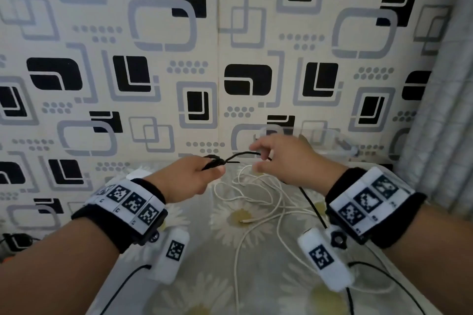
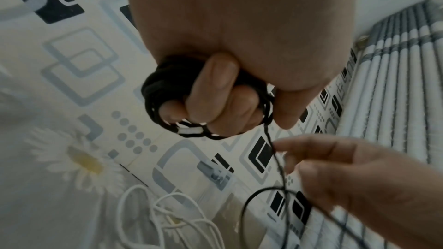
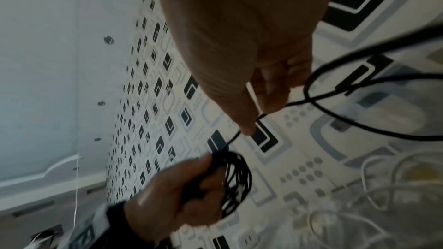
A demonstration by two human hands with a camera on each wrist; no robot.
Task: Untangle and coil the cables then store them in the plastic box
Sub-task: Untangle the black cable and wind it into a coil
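Left hand [image 1: 188, 176] grips a black cable [image 2: 153, 90] coil, fingers curled through the loops. Right hand [image 1: 286, 158], at 3 o'clock of it, pinches the cable's free run. White cable [image 1: 258, 199] lies loose on the table [image 1: 204, 276]. Clear box [image 1: 330, 143] at 1 o'clock. No readable writing. Only the left wrist view shows a white band on the coil.

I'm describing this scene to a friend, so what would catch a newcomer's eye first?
Mid-air at the centre, the left hand grips a bundle of black cable while the right hand pinches its loose strand. Below them a white cable sprawls tangled on the daisy-print cloth, against bold black-and-grey patterned wallpaper.
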